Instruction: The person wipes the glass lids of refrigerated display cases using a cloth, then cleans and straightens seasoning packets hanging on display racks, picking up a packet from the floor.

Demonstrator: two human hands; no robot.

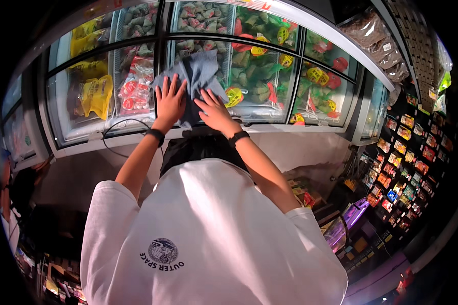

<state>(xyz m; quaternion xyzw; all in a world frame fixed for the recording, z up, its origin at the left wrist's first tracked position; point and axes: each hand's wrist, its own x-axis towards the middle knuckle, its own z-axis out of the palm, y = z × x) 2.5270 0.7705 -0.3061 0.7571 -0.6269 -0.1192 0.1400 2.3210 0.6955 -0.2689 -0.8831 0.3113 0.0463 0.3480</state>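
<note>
My left hand point(170, 102) lies flat with fingers apart, its fingertips on the left part of a grey-blue cloth point(200, 70). My right hand point(216, 113) is spread at the cloth's lower right, fingers touching its edge. The crumpled cloth rests on the glass lid point(259, 108) of a chest freezer, across a dark divider strip. Neither hand grasps anything. Under the glass, red-and-white packets point(135, 89) lie left of my left hand. Green net bags of wrapped food point(248, 76) with yellow tags point(234, 96) lie right of my right hand.
Yellow bags point(97, 95) fill the freezer's left side. A thin black cable point(110, 129) loops over its front rim point(309, 128). Clear bags of brown goods point(378, 42) stand at the upper right. Beyond is a wall of small packets point(404, 156). Part of another person point(9, 190) shows far left.
</note>
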